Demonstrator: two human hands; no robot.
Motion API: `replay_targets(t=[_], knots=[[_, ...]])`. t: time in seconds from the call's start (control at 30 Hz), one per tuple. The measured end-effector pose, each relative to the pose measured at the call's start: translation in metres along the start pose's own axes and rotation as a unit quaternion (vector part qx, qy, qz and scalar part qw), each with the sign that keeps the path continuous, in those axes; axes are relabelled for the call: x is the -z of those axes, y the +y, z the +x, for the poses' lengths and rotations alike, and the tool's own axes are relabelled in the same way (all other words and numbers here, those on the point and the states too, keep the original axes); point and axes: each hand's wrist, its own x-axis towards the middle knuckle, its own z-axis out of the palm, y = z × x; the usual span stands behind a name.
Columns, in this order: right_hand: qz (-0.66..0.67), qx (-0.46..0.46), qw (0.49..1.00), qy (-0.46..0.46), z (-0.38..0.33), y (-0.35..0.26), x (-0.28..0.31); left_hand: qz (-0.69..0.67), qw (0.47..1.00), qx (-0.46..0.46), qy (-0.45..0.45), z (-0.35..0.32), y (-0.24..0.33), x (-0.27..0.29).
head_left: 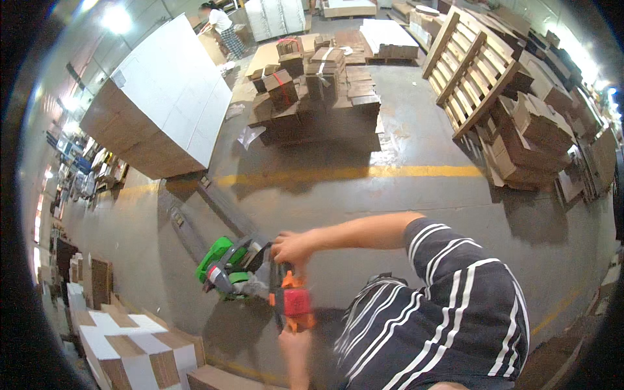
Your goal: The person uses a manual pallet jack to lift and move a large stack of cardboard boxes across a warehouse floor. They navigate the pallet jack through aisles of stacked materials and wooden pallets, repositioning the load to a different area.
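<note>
With both hands I hold the control handle (pixel 298 304) of a green electric pallet truck (pixel 220 260); the handle head is black, orange and red. My right hand (pixel 292 248) is closed round its far end, the arm stretched across from a striped sleeve. Around the near end my left hand (pixel 296 339) is closed, somewhat blurred, its fingers partly hidden. The truck's two dark forks (pixel 227 211) point away toward a tall stack with a white top or side (pixel 172 91), their tips close to its base.
Cardboard bundles (pixel 312 104) are piled beyond a yellow floor line (pixel 422 171). At right, a wooden pallet (pixel 473 70) leans by stacked cardboard (pixel 530 140). White and brown boxes (pixel 136 348) stand at the near left. Another person (pixel 223 27) is at the far left.
</note>
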Motion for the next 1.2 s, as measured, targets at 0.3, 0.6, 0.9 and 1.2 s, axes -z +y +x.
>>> replay_targets(t=[0.3,0.6,0.9,1.2], knots=[[0.053,-0.038,0.996,-0.055,-0.283,0.002,0.026,-0.108,0.988,-0.068,-0.091,-0.176,0.164,-0.125],[-0.018,-0.057,0.998,-0.017,-0.517,-0.025,0.022,0.050,0.999,-0.016,-0.008,-0.329,0.283,-0.248],[-0.048,-0.063,0.997,-0.006,-0.718,-0.026,0.023,0.021,0.999,-0.033,-0.030,-0.453,0.401,-0.356],[-0.030,-0.067,0.997,0.009,-0.967,-0.026,0.013,-0.023,0.998,-0.058,-0.006,-0.604,0.517,-0.516]])
